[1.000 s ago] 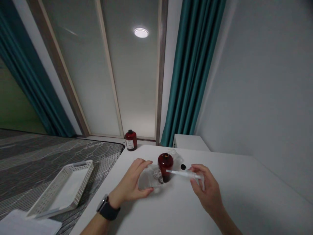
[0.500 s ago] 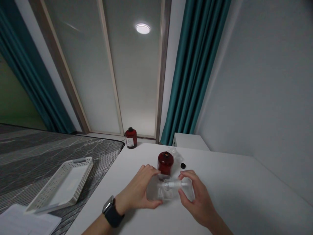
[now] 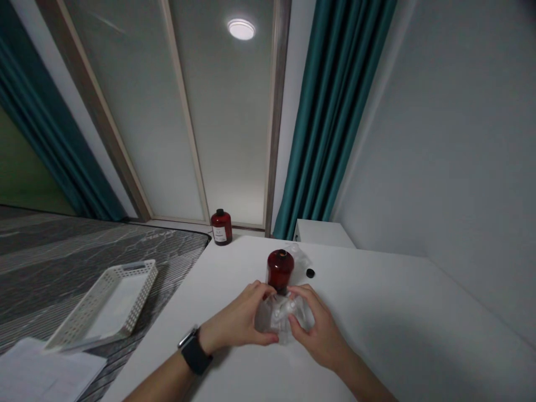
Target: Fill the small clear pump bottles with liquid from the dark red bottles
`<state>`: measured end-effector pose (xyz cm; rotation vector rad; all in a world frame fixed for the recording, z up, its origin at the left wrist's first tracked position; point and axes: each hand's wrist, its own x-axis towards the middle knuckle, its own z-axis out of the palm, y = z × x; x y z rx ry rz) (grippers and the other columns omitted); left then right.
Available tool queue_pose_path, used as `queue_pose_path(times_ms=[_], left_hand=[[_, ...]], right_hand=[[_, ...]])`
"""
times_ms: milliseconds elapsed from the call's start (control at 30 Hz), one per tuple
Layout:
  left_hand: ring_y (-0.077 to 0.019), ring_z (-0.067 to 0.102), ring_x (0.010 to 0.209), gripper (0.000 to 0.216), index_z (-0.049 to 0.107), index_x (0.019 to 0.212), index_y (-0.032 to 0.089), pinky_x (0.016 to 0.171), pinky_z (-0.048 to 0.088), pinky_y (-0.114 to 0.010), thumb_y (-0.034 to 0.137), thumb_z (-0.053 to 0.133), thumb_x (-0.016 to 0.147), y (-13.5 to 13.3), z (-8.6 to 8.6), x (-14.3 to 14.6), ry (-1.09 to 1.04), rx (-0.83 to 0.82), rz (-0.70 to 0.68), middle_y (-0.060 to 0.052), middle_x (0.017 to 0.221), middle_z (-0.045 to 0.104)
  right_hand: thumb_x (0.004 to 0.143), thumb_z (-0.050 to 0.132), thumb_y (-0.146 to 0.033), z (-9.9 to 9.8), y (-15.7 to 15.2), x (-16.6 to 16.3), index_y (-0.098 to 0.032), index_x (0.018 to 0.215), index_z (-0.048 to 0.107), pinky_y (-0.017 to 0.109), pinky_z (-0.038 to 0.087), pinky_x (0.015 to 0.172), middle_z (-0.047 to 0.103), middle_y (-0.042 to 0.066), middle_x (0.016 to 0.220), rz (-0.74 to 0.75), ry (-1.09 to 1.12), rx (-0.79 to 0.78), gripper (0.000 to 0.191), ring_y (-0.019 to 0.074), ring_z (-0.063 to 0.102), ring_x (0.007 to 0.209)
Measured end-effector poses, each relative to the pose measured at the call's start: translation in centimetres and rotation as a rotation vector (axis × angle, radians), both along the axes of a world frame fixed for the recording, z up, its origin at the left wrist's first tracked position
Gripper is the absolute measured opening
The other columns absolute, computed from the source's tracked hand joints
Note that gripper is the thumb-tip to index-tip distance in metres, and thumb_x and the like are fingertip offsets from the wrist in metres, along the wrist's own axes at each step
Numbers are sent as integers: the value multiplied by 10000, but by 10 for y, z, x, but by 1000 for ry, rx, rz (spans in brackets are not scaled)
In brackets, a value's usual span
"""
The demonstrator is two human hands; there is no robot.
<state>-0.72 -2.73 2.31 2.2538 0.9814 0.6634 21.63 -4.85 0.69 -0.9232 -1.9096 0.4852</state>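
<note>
Both of my hands hold a small clear plastic bottle [image 3: 281, 318] just above the white table [image 3: 397, 324]. My left hand [image 3: 238, 324], with a dark watch on its wrist, wraps the bottle's left side. My right hand [image 3: 315, 329] is closed over its right side and top, where a thin white tube sits. Just behind them a dark red bottle [image 3: 280, 271] stands upright without a cap. A small black cap [image 3: 310, 273] lies to its right, beside some clear plastic wrapping [image 3: 298, 255].
A second dark red bottle [image 3: 221, 226] with a black cap and a label stands on the sill at the back. A white mesh tray [image 3: 106, 307] lies on the grey mattress at left, with white paper [image 3: 42, 377] near it. Teal curtains hang behind.
My right hand, which held the thin white tube apart to the right, has come in to the clear bottle. Both hands now close round it, nearer the red bottle.
</note>
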Motion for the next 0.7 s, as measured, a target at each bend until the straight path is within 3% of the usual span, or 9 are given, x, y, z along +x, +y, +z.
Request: queue_pose_path(times_ms=[333,700], left_hand=[[-247,549,956,576,525,1163,211,879,477,-392,393,830,710,3,6,-3,-32,-11,-34,-58,1084,558],[-253,560,946,579,533,1158,215,865,471,-385,430,817,701,6,3,-3,-32,24,-51,-59,1078,577]], right_hand=[[813,575,-105,-3,-2,-6,-265,1306,512,374,535,913,601,58,1089,-16,47,-83,522,225,623,1004],[796,537,-90,-2,-6,-6,-263,1425,380,431,474,1030,573,61,1125,22,56,-173,671,232,593,1086]])
